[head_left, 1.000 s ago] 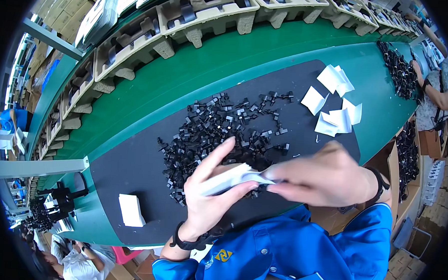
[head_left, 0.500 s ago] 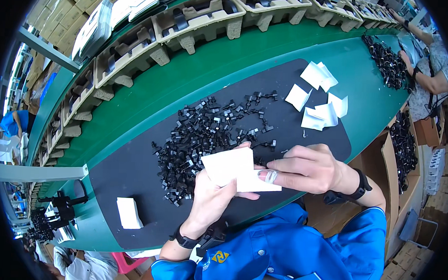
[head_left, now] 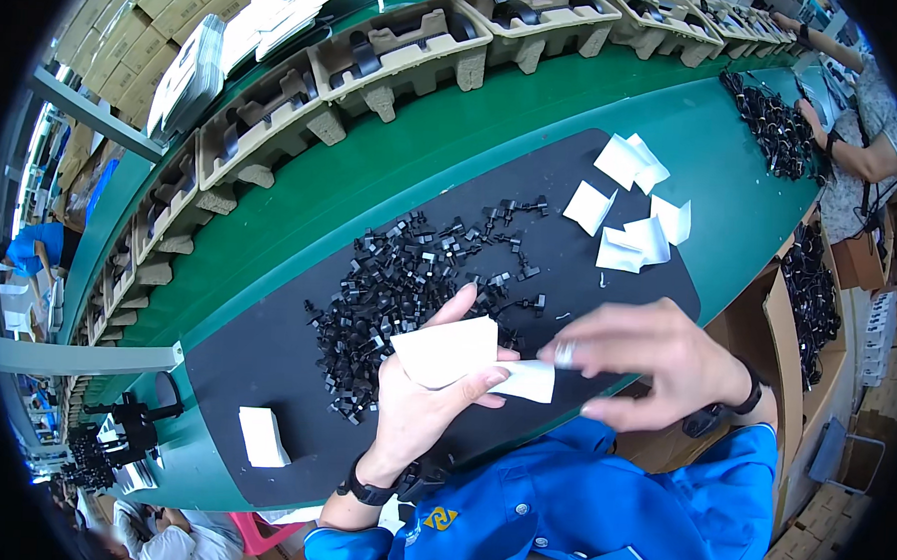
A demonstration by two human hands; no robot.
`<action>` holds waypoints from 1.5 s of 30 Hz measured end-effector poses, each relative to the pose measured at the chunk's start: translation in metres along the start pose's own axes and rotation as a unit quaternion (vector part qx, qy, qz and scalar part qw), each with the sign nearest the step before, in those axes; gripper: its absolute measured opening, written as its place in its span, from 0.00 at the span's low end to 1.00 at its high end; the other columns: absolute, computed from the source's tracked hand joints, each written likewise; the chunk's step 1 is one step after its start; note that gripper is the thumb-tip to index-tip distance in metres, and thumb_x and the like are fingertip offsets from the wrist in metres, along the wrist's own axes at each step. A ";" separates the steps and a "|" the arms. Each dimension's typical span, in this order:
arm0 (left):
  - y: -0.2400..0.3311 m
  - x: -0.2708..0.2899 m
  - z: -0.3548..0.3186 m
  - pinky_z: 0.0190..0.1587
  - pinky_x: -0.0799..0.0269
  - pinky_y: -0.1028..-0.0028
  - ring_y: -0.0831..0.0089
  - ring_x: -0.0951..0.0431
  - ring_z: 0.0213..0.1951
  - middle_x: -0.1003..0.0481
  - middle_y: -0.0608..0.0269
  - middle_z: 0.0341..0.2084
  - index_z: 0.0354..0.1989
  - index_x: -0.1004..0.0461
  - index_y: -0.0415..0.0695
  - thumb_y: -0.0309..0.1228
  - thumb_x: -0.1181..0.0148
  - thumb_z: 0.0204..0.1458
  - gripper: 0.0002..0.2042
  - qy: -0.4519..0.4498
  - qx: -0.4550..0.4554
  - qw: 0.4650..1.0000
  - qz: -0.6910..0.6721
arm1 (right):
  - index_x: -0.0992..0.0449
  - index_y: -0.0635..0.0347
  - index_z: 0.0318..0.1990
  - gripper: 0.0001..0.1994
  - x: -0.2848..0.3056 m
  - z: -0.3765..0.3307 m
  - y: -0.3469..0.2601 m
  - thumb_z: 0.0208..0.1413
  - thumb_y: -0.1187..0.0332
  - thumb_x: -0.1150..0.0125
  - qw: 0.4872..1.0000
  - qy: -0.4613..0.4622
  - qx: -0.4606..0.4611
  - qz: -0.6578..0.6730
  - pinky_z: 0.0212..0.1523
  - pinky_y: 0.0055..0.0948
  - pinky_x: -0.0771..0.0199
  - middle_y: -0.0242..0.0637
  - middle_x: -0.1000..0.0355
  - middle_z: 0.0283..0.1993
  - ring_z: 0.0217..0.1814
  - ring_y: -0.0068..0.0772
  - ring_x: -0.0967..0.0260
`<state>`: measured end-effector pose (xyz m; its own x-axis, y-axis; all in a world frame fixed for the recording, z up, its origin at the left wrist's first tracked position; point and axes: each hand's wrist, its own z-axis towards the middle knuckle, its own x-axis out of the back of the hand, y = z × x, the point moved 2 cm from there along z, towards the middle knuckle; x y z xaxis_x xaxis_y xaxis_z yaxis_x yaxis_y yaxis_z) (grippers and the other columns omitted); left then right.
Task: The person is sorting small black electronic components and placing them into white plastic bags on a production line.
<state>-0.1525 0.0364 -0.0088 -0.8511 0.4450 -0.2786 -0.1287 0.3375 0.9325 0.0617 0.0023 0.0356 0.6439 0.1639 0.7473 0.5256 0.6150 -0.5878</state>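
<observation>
My left hand [head_left: 418, 404] holds a small white paper pouch [head_left: 447, 350] upright, thumb and fingers pinching its lower edge. A second white flap [head_left: 526, 380] sticks out to the right beneath it. My right hand [head_left: 650, 364] hovers just right of the pouch with fingers spread, touching or nearly touching that flap. Behind the hands a heap of small black plastic parts [head_left: 398, 283] lies on a black mat [head_left: 256, 342].
Several folded white pouches [head_left: 632, 203] lie at the mat's right end, and a white stack [head_left: 261, 436] at its left. Moulded pulp trays [head_left: 378, 52] run along the green conveyor [head_left: 475, 121]. Another person [head_left: 866, 128] works at far right beside more black parts [head_left: 776, 124].
My right hand has let go of the pouch and drawn back to the right, fingers opening. The left hand keeps the pouch, now turned more upright.
</observation>
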 end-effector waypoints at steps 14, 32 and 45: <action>0.008 -0.059 0.033 0.34 0.24 0.79 0.77 0.20 0.30 0.20 0.55 0.31 0.39 0.24 0.34 0.22 0.31 0.39 0.16 0.023 -0.188 0.926 0.326 | 0.25 0.62 0.27 0.08 0.019 -0.023 0.048 0.50 0.67 0.40 0.985 0.046 -0.049 0.160 0.27 0.33 0.33 0.37 0.32 0.24 0.28 0.36 0.32; 0.063 -0.094 0.146 0.23 0.23 0.74 0.68 0.22 0.26 0.25 0.53 0.28 0.47 0.36 0.33 0.26 0.47 0.54 0.14 0.302 -0.044 0.942 0.140 | 0.26 0.59 0.23 0.11 0.412 -0.079 0.478 0.45 0.61 0.37 0.717 0.335 -0.321 -0.520 0.34 0.40 0.29 0.43 0.26 0.27 0.33 0.46 0.27; 0.050 -0.086 0.186 0.24 0.25 0.77 0.71 0.22 0.24 0.23 0.54 0.26 0.38 0.29 0.31 0.25 0.44 0.53 0.09 0.365 0.019 0.911 0.188 | 0.24 0.60 0.26 0.05 0.414 -0.055 0.568 0.41 0.72 0.46 0.655 0.254 -0.413 -0.579 0.31 0.43 0.27 0.45 0.25 0.30 0.36 0.43 0.26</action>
<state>0.0091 0.1694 0.0189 -0.9448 -0.1314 0.3002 0.2487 0.3088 0.9180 0.6570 0.3772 -0.0059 -0.4611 -0.4516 0.7638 0.8121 -0.5617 0.1581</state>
